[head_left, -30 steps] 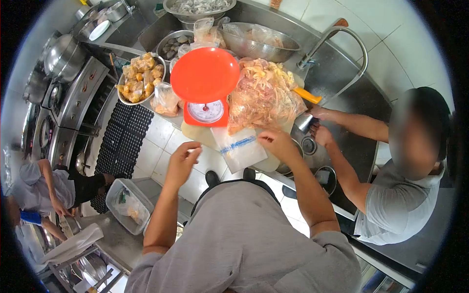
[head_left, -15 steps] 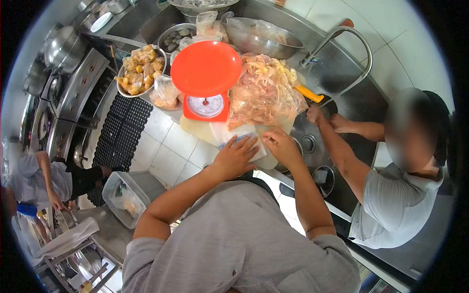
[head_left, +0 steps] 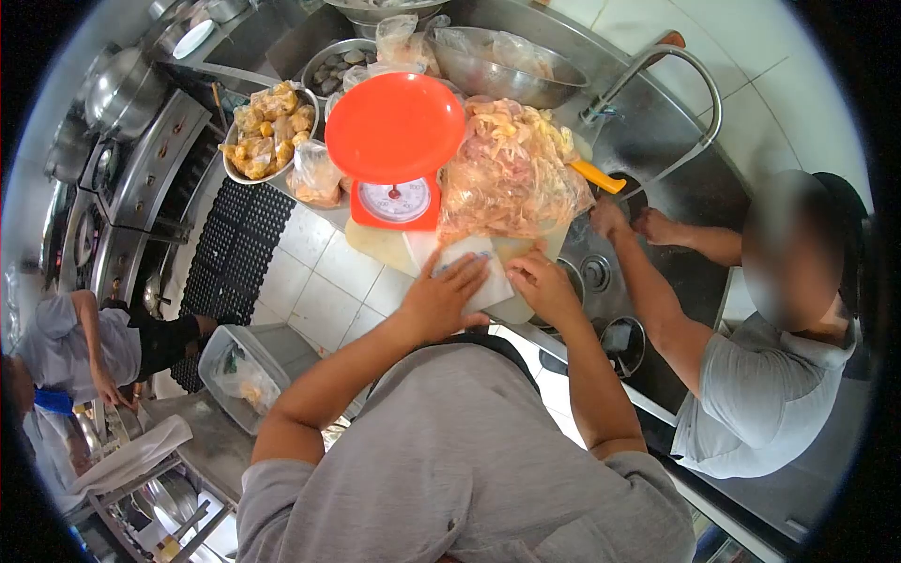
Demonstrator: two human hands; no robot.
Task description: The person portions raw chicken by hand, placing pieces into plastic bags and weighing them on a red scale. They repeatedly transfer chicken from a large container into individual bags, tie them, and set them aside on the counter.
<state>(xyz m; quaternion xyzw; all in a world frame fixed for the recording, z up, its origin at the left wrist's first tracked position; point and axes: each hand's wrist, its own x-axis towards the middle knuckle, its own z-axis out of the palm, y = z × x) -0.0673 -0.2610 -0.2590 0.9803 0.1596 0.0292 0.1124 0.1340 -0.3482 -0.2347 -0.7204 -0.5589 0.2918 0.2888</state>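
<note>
My left hand (head_left: 447, 296) lies with its fingers stretched out on a white plastic packet (head_left: 481, 291) with a little blue print. Right of the packet, my right hand (head_left: 544, 285) has its fingers curled together; whatever is between them is too small to make out. Under the packet is a pale cutting board (head_left: 370, 241). Just beyond my hands, a heap of raw chicken pieces (head_left: 511, 178) sits in clear plastic. A red kitchen scale (head_left: 396, 127) with a round dial stands left of the chicken, nothing visible on its pan.
A yellow-handled tool (head_left: 598, 176) lies at the chicken's right edge. A co-worker (head_left: 770, 385) reaches into the sink (head_left: 657, 272) on the right, under a curved faucet (head_left: 709, 89). A bowl of bagged yellowish pieces (head_left: 228, 167) stands left; a plastic bin (head_left: 282, 352) and another person (head_left: 89, 347) are lower left.
My left hand has shifted slightly left and its fingers lie further over the packet, covering more of the blue print. My right hand stays nearly in place.
</note>
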